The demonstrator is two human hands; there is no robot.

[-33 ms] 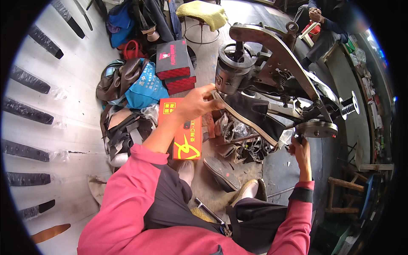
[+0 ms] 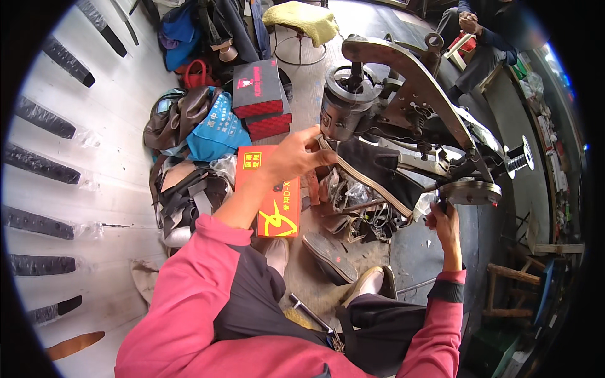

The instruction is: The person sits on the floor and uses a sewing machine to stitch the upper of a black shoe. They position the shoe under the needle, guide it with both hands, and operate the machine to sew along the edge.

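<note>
A black shoe [image 2: 372, 162] with a pale, layered sole edge sits tilted under the head of a dark metal shoe-sewing machine [image 2: 413, 79]. Its left end is pinched between the thumb and fingers of my left hand [image 2: 293, 156], close below the machine's round drum. On the right, my right hand [image 2: 445, 222] is closed around the short dark crank handle [image 2: 443, 205] under the handwheel [image 2: 471, 193]. The needle point is hidden behind my left hand and the shoe.
A red box [image 2: 268, 208] with yellow markings lies beside my left forearm, with stacked dark boxes [image 2: 257, 88] beyond. A loose shoe [image 2: 328, 258] rests near my feet. Bags [image 2: 217, 129] pile up at the left. A seated person [image 2: 469, 53] is at the far right.
My left hand and the shoe's left end have shifted very slightly to the right. The right hand is almost unmoved on the crank handle.
</note>
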